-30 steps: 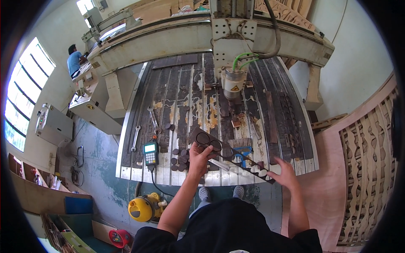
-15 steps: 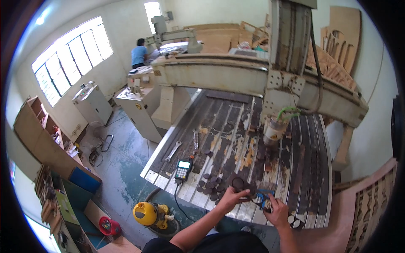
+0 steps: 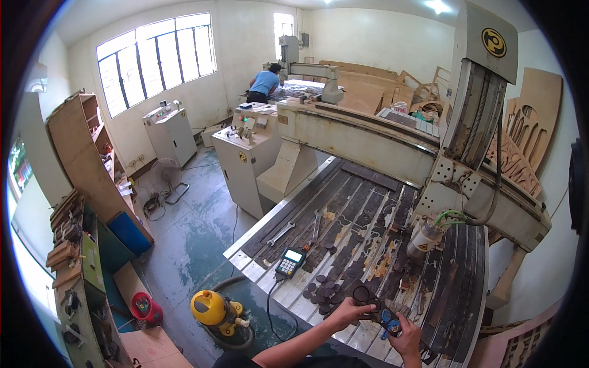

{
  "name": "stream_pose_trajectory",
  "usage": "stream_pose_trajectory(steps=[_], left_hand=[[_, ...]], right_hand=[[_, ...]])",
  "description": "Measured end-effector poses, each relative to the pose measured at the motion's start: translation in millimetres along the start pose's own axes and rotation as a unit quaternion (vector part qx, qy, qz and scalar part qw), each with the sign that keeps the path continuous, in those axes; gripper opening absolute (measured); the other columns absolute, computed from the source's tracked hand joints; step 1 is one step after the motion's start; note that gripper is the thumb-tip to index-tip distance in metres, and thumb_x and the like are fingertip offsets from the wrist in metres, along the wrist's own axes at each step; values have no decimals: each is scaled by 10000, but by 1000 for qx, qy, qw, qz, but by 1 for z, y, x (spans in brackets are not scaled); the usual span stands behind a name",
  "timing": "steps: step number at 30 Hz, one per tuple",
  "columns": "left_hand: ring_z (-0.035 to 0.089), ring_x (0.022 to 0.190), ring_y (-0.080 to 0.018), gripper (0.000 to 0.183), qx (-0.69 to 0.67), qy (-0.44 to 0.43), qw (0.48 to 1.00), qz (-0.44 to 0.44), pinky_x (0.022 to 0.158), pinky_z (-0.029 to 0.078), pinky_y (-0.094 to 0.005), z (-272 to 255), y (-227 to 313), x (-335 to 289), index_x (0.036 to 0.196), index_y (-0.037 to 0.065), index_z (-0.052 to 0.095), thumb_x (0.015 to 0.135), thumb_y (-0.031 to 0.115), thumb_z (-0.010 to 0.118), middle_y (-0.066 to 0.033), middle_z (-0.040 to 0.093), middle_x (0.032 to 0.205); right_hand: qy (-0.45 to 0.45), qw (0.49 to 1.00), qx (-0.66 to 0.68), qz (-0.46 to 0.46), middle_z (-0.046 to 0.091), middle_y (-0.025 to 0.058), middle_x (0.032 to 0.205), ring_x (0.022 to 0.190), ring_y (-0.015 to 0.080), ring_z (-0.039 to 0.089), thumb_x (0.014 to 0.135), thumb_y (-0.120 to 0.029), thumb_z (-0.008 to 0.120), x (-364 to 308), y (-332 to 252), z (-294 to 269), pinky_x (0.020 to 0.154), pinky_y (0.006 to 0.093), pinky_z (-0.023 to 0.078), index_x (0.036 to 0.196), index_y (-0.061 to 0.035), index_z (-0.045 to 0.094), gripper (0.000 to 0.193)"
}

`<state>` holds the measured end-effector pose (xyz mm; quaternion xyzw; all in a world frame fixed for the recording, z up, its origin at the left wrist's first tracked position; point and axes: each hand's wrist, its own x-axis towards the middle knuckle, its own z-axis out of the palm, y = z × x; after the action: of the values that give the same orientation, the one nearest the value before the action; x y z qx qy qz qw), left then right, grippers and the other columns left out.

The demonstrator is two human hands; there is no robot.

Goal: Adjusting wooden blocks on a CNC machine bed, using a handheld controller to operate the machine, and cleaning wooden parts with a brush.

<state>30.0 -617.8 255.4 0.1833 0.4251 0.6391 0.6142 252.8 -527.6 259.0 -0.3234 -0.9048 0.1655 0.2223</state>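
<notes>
My left hand (image 3: 348, 312) is closed on a dark round-ended piece (image 3: 362, 295), with the thumb pressed along its near edge. Close beside it, my right hand (image 3: 407, 339) grips a dark object with blue parts (image 3: 390, 321); its exact kind is too small to make out. The two held things nearly meet, and I cannot tell whether they touch. Both hands are over the near edge of a slotted machine bed (image 3: 254, 270). Just left of them lies a cluster of dark round discs (image 3: 322, 289).
A handheld keypad controller (image 3: 291, 262), a wrench (image 3: 281, 233) and another metal tool (image 3: 316, 226) lie on the bed. The router spindle (image 3: 424, 238) hangs beyond my hands. A yellow vacuum (image 3: 211, 310) and red bucket (image 3: 146, 310) stand on the floor. Another person (image 3: 265, 83) leans over a far machine.
The view has tilted up and turned left, so the room sits lower and further right. The round-ended piece now appears tipped more edge-on. Both hands keep their grip; the far person leans further forward.
</notes>
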Motion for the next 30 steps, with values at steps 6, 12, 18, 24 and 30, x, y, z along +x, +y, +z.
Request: stream_pose_trajectory(steps=[6,12,18,24,30], left_hand=[[653,877,-153,268,-19,16,999,20,722,536,-296,-7,6,-3,1041,21,627,830,140,743,-55,678,968],[650,886,-156,253,-17,21,999,17,734,536,-312,-12,-6,-7,1030,31,628,826,128,742,-46,676,967],[634,788,-136,250,21,56,998,11,685,495,-292,-12,-1,-3,1002,47,669,806,173,758,-21,691,915],[661,891,-212,232,-16,55,998,-32,731,551,-370,-13,14,-4,1046,31,609,846,99,703,-83,672,985],[663,904,-224,177,-72,53,995,-38,842,538,-381,0,10,2,1015,22,608,857,56,681,-98,674,978]], right_hand=[[-8,1000,0,-21,629,159,779,665,300,628,542,-138,780,12,-11,0,617,399,495,1126,-16,618,618],[-10,1000,-6,-20,629,151,777,655,297,624,545,-140,778,2,-18,-2,610,401,489,1121,-20,618,609],[13,998,-39,-38,624,138,777,684,336,620,556,-152,775,2,-21,-3,618,419,501,1152,-81,609,622],[12,997,-43,-55,614,108,836,708,306,631,663,-203,748,13,-13,-4,592,406,506,1217,-127,585,582],[0,997,-65,-34,622,108,839,691,295,631,685,-188,744,9,-9,-12,585,396,504,1200,-115,589,544]])
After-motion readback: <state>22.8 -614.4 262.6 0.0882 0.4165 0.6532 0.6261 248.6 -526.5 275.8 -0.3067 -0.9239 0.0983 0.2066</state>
